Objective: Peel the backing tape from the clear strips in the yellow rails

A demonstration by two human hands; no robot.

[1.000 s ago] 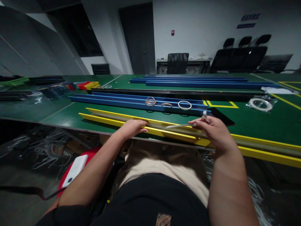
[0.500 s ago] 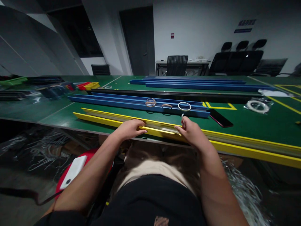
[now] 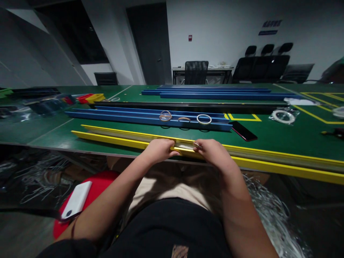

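A long yellow channel rail (image 3: pixel 123 139) lies along the near edge of the green table, its open side up. My left hand (image 3: pixel 160 149) grips its front wall, thumb outside and fingers inside the channel. Just to the right, my right hand (image 3: pixel 211 147) is closed in a pinch over the same channel. Something small and pale shows at its fingertips, too small to name. Between the hands a whitish strip (image 3: pixel 185 146) shows inside the channel. Behind it, a white ring-shaped roll (image 3: pixel 204 119) and brown rings (image 3: pixel 165 115) rest on blue rails (image 3: pixel 115 116).
A dark phone (image 3: pixel 244 131) lies right of the blue rails. Farther back are a black rail (image 3: pixel 188 106), more blue rails (image 3: pixel 215 95) and a bagged white roll (image 3: pixel 283 116). Red and yellow bins (image 3: pixel 95 98) stand at left. A white device (image 3: pixel 76 200) rests on a red seat below.
My right hand has moved left and down, with its fingertips now at the channel. My left hand has shifted slightly right along the rail relative to it. The view has turned a little.
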